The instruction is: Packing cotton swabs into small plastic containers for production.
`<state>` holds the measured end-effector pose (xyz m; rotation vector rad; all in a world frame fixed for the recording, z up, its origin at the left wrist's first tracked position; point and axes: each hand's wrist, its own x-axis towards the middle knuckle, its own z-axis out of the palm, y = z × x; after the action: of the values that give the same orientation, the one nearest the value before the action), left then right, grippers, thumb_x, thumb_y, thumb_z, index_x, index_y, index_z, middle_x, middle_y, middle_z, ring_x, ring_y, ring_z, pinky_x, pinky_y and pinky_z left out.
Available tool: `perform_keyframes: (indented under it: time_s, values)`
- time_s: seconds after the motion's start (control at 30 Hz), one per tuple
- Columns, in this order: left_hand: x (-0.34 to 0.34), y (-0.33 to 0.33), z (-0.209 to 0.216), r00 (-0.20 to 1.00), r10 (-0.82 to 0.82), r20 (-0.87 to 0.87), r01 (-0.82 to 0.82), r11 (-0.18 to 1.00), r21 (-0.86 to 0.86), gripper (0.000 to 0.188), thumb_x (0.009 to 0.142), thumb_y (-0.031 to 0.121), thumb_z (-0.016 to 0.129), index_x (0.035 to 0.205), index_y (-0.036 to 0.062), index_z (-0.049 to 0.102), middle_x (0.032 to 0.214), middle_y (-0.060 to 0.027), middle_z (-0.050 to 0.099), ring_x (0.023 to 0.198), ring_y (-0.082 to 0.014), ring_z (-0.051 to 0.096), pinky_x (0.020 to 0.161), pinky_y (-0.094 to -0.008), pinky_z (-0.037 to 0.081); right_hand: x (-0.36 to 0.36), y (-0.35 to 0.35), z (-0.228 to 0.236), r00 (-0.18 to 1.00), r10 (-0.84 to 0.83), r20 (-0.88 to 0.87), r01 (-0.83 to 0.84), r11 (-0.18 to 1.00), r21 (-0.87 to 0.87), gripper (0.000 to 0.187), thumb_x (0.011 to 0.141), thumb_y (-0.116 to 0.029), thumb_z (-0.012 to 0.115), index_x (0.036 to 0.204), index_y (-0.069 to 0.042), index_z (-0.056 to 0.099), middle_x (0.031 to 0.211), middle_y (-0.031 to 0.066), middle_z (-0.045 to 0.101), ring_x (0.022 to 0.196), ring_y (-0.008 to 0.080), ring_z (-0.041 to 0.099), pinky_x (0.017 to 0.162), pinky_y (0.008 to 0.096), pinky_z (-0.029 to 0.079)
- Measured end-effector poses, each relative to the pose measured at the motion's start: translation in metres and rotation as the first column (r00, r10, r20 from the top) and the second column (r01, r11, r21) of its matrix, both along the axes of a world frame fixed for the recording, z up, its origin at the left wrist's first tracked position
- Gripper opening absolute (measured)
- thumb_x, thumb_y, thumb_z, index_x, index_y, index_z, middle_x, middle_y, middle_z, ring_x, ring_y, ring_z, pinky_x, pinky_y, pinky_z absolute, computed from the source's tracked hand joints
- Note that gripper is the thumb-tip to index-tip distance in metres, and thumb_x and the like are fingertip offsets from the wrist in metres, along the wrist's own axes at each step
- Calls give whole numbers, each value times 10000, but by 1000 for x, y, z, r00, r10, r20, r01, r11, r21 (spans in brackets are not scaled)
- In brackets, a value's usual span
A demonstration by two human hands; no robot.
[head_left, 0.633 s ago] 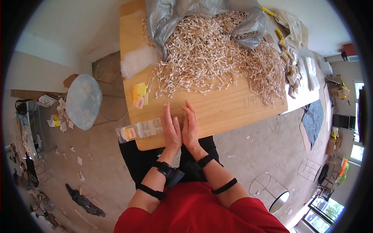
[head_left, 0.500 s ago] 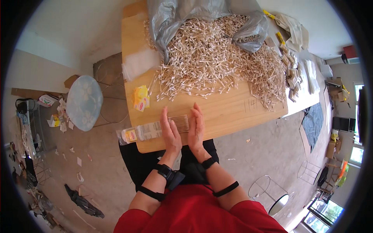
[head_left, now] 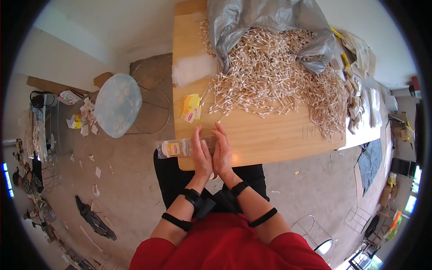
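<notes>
A clear plastic packet with a yellow label (head_left: 173,149) lies at the table's near left corner, its left end over the edge. Cotton swabs show lined up inside it and past its right end, between my hands. My left hand (head_left: 202,155) rests across the packet, fingers stretched forward. My right hand (head_left: 222,153) stands on edge at the right end of the swab row, palm turned inward, fingers stretched and slightly bent. Both hands are close together at the wrists; their palms hide part of the row. Beyond them spreads a large heap of loose cotton swabs (head_left: 261,72).
Yellow cards (head_left: 191,108) and clear plastic sleeves (head_left: 194,70) lie on the wooden table (head_left: 270,139) at left. A grey plastic bag (head_left: 274,15) covers the heap's back. Filled packets (head_left: 355,99) stand at right. A stool with a pale blue seat (head_left: 118,105) is left.
My hands have come closer together, narrowing the stretch of swabs showing between them. The table and everything on it have shifted to the right in the view.
</notes>
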<state>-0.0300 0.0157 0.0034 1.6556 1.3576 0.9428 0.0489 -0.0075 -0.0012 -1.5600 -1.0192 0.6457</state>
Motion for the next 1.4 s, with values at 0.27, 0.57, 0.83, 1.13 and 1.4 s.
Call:
perform_keyframes:
  time_s: [0.27, 0.57, 0.83, 1.13, 1.4]
  values:
    - [-46, 11, 33, 993, -96, -75, 102, 992, 74, 475, 1055, 159, 359, 1499, -3, 320, 1505, -200, 401, 1409, -343, 376, 1159, -402, 290, 30, -19, 9, 942, 181, 282, -195, 981, 20, 495, 872, 66, 488, 1366, 28, 486, 1536, 231, 358, 1443, 392, 326, 1175, 477, 297]
    - [-103, -65, 41, 893, -350, -282, 369, 929, 16, 633, 928, 40, 551, 1496, -44, 284, 1533, -241, 323, 1413, -415, 333, 1167, -450, 309, 15, -25, 2, 518, 500, 695, -301, 866, -399, 648, 947, -223, 515, 1511, 5, 291, 1614, 162, 244, 1513, 325, 177, 1230, 486, 110]
    - [-81, -55, 35, 684, -396, -612, 507, 862, 9, 858, 829, 169, 696, 1498, -92, 228, 1588, -256, 206, 1491, -396, 182, 1217, -512, 153, 12, -26, -5, 501, 485, 717, -269, 874, -404, 632, 959, -230, 515, 1508, 2, 306, 1611, 154, 251, 1516, 308, 171, 1232, 469, 109]
    - [-48, -22, 7, 445, -324, -835, 510, 858, -62, 1164, 703, 309, 831, 1545, -63, 117, 1636, -226, 69, 1533, -351, 26, 1225, -533, 26, 10, -29, -14, 542, 435, 719, -268, 900, -343, 568, 973, -217, 473, 1486, -2, 355, 1574, 153, 331, 1498, 301, 229, 1227, 460, 142]
    - [-44, -23, 13, 407, -355, -842, 454, 878, -151, 839, 866, 135, 587, 1569, 4, 148, 1656, -143, 78, 1544, -272, 33, 1234, -498, 27, 10, -28, -9, 699, 343, 627, -284, 939, -196, 566, 982, -215, 484, 1486, 6, 355, 1583, 173, 309, 1495, 314, 236, 1221, 484, 145]
